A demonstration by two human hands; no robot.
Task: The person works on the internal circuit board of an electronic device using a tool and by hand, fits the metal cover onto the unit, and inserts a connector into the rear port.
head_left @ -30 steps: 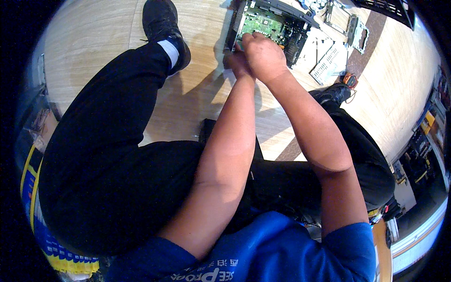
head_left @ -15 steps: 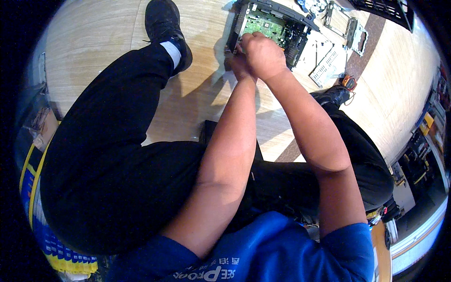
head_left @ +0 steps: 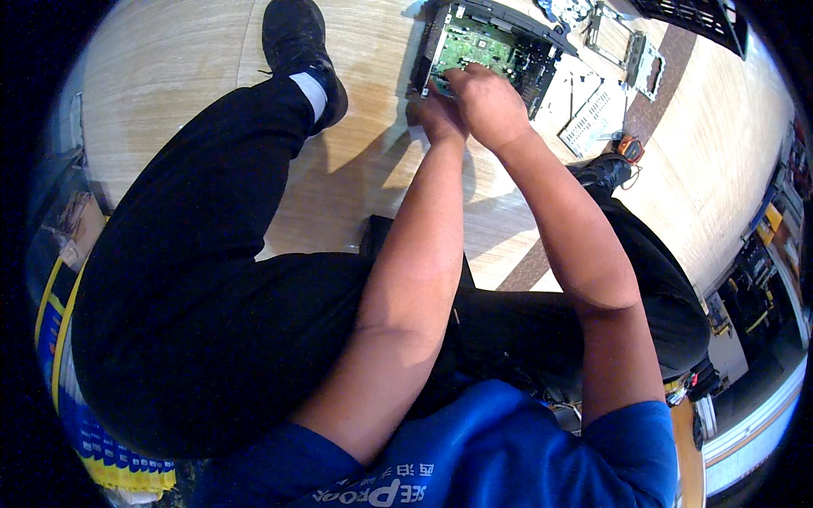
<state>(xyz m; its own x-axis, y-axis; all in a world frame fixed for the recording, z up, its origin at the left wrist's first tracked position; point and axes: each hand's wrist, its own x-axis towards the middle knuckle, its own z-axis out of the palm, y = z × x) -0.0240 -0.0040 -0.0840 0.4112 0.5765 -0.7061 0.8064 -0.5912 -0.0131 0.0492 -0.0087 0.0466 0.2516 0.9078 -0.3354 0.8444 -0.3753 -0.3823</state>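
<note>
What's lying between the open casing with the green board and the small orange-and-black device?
In the head view, a pale slotted plate lies between the open casing and the orange-and-black device.

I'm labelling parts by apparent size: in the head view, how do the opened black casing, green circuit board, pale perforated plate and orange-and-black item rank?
Largest to smallest, as they look:
1. Opened black casing
2. Green circuit board, visible part
3. Pale perforated plate
4. Orange-and-black item
</note>
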